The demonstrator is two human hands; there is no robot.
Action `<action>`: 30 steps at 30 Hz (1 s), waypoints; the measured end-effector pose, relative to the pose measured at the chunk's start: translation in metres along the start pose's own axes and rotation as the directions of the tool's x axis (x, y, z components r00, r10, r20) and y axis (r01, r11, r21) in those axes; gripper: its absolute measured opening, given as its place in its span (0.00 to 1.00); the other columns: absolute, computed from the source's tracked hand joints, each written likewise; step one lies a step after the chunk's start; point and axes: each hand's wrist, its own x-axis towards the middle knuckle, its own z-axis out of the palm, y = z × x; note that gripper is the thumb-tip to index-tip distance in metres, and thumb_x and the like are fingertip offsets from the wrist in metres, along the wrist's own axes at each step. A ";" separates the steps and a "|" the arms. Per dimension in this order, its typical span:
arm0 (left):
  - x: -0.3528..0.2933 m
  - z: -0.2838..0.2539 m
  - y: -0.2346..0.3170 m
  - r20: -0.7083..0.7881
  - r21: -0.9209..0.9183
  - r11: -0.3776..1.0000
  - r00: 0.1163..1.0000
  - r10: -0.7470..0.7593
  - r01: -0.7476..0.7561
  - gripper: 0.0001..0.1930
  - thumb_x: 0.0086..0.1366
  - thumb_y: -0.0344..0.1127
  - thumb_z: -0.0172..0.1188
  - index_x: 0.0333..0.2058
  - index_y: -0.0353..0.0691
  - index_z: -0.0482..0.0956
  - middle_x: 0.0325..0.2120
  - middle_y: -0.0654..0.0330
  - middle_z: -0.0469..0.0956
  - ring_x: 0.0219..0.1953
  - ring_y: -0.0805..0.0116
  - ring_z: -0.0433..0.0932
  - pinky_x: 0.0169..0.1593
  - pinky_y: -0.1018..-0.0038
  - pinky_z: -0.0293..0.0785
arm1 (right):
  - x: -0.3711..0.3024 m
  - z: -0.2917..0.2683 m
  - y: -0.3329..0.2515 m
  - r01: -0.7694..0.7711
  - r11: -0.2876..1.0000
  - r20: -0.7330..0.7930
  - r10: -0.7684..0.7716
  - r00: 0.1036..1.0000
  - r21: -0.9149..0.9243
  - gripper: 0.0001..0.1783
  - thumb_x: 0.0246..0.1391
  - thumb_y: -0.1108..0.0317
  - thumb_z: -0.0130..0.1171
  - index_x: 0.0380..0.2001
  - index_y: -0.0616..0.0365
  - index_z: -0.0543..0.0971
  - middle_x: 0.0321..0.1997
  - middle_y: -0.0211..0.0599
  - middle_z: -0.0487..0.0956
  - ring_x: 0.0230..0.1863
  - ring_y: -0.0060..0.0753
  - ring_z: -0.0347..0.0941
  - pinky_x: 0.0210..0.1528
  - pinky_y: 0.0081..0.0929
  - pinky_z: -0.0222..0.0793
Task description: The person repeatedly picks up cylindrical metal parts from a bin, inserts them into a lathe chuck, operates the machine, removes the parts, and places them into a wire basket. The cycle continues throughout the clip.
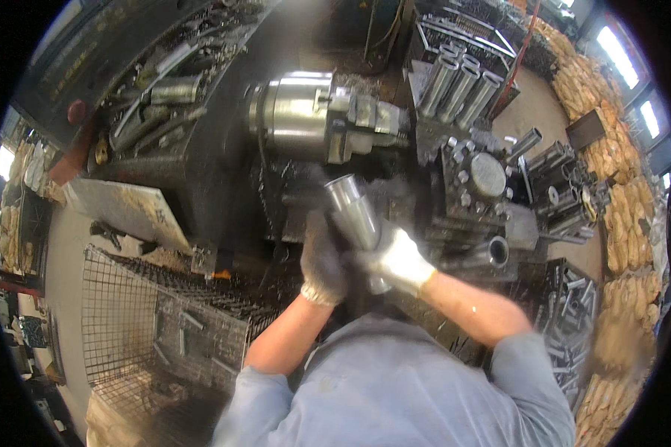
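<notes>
A shiny metal tube [359, 217] is tilted in front of my chest, its open upper end leaning toward the lathe chuck [298, 115]. My right hand [397, 261], in a white glove, is closed round the tube's lower part. Beside the tube on the left is my left hand [325, 261], in a dirty grey glove; its fingers are blurred, and I cannot tell whether they grip the tube. Beyond both hands, the chuck's stepped jaws [369, 123] point right with no workpiece visible in them. Another thick-walled tube [488, 254] lies right of my right hand.
Several finished-looking tubes [458, 89] stand at the back right. A bolted tool post [488, 175] is right of the chuck, with toolholders [566, 194] farther right. A wire basket [119, 313] stands at lower left; a bin of small metal pieces [570, 328] is at right.
</notes>
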 end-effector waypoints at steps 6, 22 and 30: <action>0.044 -0.002 0.029 0.148 0.138 0.916 0.923 0.357 -0.376 0.44 0.74 0.68 0.55 0.73 0.36 0.62 0.65 0.51 0.73 0.68 0.53 0.71 0.73 0.52 0.66 | -0.001 -0.136 -0.057 0.592 0.646 0.012 -0.671 0.741 -0.482 0.47 0.41 0.59 0.77 0.67 0.60 0.73 0.52 0.55 0.85 0.51 0.52 0.86 0.55 0.44 0.82; -0.150 -0.263 -0.080 -0.876 0.231 0.900 0.482 0.027 0.370 0.26 0.72 0.39 0.64 0.62 0.31 0.73 0.53 0.52 0.82 0.50 0.55 0.83 0.54 0.58 0.81 | 0.235 -0.212 -0.009 0.360 0.540 0.375 -0.088 0.923 -0.760 0.36 0.38 0.58 0.75 0.52 0.67 0.82 0.39 0.53 0.88 0.40 0.47 0.87 0.44 0.41 0.82; -0.117 -0.258 0.008 -0.828 0.408 0.910 0.393 0.400 -0.068 0.21 0.78 0.58 0.53 0.38 0.46 0.77 0.27 0.64 0.73 0.32 0.64 0.71 0.40 0.62 0.68 | 0.224 -0.237 -0.015 0.419 0.573 0.476 -0.057 0.878 -0.704 0.46 0.42 0.44 0.77 0.60 0.64 0.80 0.50 0.53 0.87 0.49 0.43 0.85 0.52 0.39 0.81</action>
